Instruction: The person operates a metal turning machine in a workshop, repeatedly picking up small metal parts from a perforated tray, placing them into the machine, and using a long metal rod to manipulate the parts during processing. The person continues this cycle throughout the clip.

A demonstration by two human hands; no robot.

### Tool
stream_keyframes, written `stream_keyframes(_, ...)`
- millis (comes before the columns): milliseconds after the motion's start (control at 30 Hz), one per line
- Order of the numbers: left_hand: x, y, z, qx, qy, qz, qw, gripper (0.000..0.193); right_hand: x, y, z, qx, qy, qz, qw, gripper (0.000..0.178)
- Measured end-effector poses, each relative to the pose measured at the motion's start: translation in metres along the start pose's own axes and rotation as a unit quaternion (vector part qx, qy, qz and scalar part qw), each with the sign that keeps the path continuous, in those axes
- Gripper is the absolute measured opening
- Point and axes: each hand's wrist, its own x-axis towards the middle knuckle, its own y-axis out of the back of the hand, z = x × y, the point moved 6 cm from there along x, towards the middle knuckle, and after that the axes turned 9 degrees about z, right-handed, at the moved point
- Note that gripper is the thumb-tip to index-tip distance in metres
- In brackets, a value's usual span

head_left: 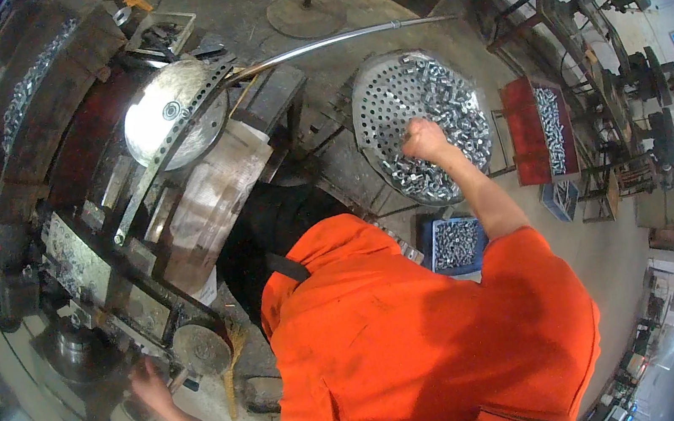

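Observation:
My right hand (pixel 425 138) is over a round perforated metal tray (pixel 379 107), at the left edge of a heap of small shiny metal fittings (pixel 457 122). Its fingers are curled closed, and what they hold, if anything, is hidden. The fittings cover the right and near parts of the tray, while bare holes show at its left. Low on the left, my left hand (pixel 150 387) is at a machine, its fingers bent around a bar-like handle (pixel 179 379). Beside that hand is a round metal disc (pixel 201 350). A bright round plate (pixel 171 113) stands farther up the machine.
A blue crate (pixel 456 244) of small metal parts is below the tray. To the right stands a red bin (pixel 527 134) with more parts, next to a smaller blue basket (pixel 560 200). A long metal bar (pixel 332 42) arches across from the machine. Workbenches line the right side.

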Motion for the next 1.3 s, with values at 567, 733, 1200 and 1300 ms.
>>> stream_keyframes(567,-0.011,0.01,0.027,-0.035,0.037,0.009,0.999,0.033,0.004,-0.018,0.026,0.039,0.11,0.1,0.988,0.017)
stream_keyframes(733,-0.008,0.009,0.026,-0.034,-0.016,0.036,0.999,0.032,0.01,-0.036,0.038,0.064,0.118,0.099,0.986,0.013)
stream_keyframes(1200,-0.009,0.008,0.016,-0.032,-0.013,0.07,0.997,0.029,0.006,-0.001,0.009,0.004,-0.081,0.036,0.996,0.021)
stream_keyframes(1300,-0.009,0.011,0.028,0.003,0.028,0.035,0.999,0.035,0.012,-0.001,0.02,0.078,0.074,0.087,0.99,0.017)
